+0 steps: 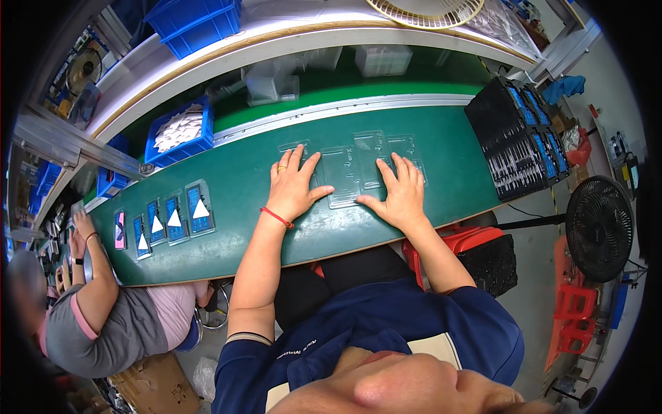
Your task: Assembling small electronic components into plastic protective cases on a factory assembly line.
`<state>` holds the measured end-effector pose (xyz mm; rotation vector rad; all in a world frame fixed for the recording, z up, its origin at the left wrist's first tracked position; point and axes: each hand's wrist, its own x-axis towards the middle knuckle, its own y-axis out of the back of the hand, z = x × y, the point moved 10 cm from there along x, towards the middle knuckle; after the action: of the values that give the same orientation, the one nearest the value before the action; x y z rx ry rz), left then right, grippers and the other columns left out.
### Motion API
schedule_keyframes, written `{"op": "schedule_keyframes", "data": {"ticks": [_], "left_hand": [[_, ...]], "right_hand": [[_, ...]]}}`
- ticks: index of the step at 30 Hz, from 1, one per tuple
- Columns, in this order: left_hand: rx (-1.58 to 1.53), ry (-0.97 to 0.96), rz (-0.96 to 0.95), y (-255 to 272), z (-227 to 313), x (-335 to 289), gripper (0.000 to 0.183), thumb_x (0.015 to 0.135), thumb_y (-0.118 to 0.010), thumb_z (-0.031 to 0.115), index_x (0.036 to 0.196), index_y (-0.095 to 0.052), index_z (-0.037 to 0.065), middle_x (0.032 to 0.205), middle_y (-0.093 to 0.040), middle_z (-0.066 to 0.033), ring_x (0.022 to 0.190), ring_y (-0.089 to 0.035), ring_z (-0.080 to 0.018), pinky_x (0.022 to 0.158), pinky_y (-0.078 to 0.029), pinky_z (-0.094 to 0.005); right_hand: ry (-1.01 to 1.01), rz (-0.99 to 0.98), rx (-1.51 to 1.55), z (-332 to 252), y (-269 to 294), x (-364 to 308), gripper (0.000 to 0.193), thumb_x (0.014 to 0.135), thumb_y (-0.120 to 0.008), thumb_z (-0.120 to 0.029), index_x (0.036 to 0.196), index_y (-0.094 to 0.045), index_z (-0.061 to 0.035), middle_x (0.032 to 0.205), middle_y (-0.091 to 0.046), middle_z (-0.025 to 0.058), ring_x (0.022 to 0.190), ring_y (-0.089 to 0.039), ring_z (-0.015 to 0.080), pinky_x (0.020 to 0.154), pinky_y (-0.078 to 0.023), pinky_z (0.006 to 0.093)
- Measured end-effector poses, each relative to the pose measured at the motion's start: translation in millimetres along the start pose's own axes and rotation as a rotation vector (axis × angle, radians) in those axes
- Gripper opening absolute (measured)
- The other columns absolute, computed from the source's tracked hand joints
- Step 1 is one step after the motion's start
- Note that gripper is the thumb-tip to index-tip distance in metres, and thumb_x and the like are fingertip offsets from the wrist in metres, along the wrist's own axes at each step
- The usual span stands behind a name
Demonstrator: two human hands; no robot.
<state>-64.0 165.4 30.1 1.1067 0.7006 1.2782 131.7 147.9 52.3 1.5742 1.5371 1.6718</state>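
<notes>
Several clear plastic blister trays lie side by side on the green tabletop in front of me. My left hand point(291, 190) rests with spread fingers over the leftmost tray point(285, 147), its thumb reaching toward the left edge of the middle tray point(341, 178). My right hand point(401, 196) is also spread flat. Its fingers lie over the right-hand tray point(418, 163) and beside the taller tray point(371, 148), while its thumb touches near the lower corner of the middle tray. Neither hand grips anything. The palms cover parts of the outer trays.
On the left, several blue panels point(201, 219) in clear trays carry white triangular pieces, near a pink item point(121, 231). A blue bin point(205, 138) holds white packets. Black trays point(507, 148) are stacked at right, near a black fan point(598, 228). A co-worker point(117, 317) sits at left.
</notes>
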Motion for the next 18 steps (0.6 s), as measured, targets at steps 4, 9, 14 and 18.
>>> {"op": "schedule_keyframes", "data": {"ticks": [4, 9, 14, 18], "left_hand": [[-0.003, 0.014, 0.008, 3.5, -1.8, -0.7, 0.072, 0.073, -0.073, 0.049, 0.131, -0.052, 0.014, 0.139, -0.040, -0.0217, 0.131, -0.033, -0.0390, 0.108, -0.023, -0.0504], [-0.031, -0.078, 0.068, 15.0, 18.5, 3.5, 0.070, 0.072, -0.074, 0.047, 0.130, -0.053, 0.012, 0.133, -0.045, -0.0218, 0.126, -0.038, -0.0378, 0.106, -0.026, -0.0491], [-0.055, -0.034, 0.116, 12.9, 2.5, -1.1, 0.066, 0.073, -0.075, 0.040, 0.128, -0.054, 0.009, 0.130, -0.046, -0.0221, 0.122, -0.042, -0.0372, 0.103, -0.031, -0.0474], [-0.150, 0.045, 0.265, 33.0, -8.4, -2.3, 0.059, 0.077, -0.074, 0.032, 0.126, -0.055, 0.007, 0.132, -0.046, -0.0215, 0.121, -0.043, -0.0384, 0.101, -0.035, -0.0461]], "right_hand": [[0.026, -0.056, 0.033, -4.8, -0.1, 1.3, 0.088, 0.062, -0.072, -0.064, 0.127, -0.054, -0.0070, 0.132, -0.044, 0.0236, 0.121, -0.040, 0.0407, 0.101, -0.031, 0.0515], [-0.016, -0.007, -0.010, 7.6, -0.8, -2.4, 0.086, 0.063, -0.073, -0.063, 0.125, -0.054, -0.0063, 0.131, -0.044, 0.0239, 0.122, -0.040, 0.0420, 0.100, -0.031, 0.0526], [-0.002, 0.063, -0.017, 4.8, 7.3, -3.7, 0.080, 0.068, -0.070, -0.060, 0.125, -0.054, -0.0074, 0.131, -0.044, 0.0249, 0.121, -0.041, 0.0436, 0.097, -0.034, 0.0533], [0.047, 0.402, -0.144, 48.0, 111.5, 20.2, 0.054, 0.070, -0.073, -0.037, 0.111, -0.059, -0.0053, 0.113, -0.056, 0.0218, 0.104, -0.054, 0.0405, 0.090, -0.042, 0.0500]]}}
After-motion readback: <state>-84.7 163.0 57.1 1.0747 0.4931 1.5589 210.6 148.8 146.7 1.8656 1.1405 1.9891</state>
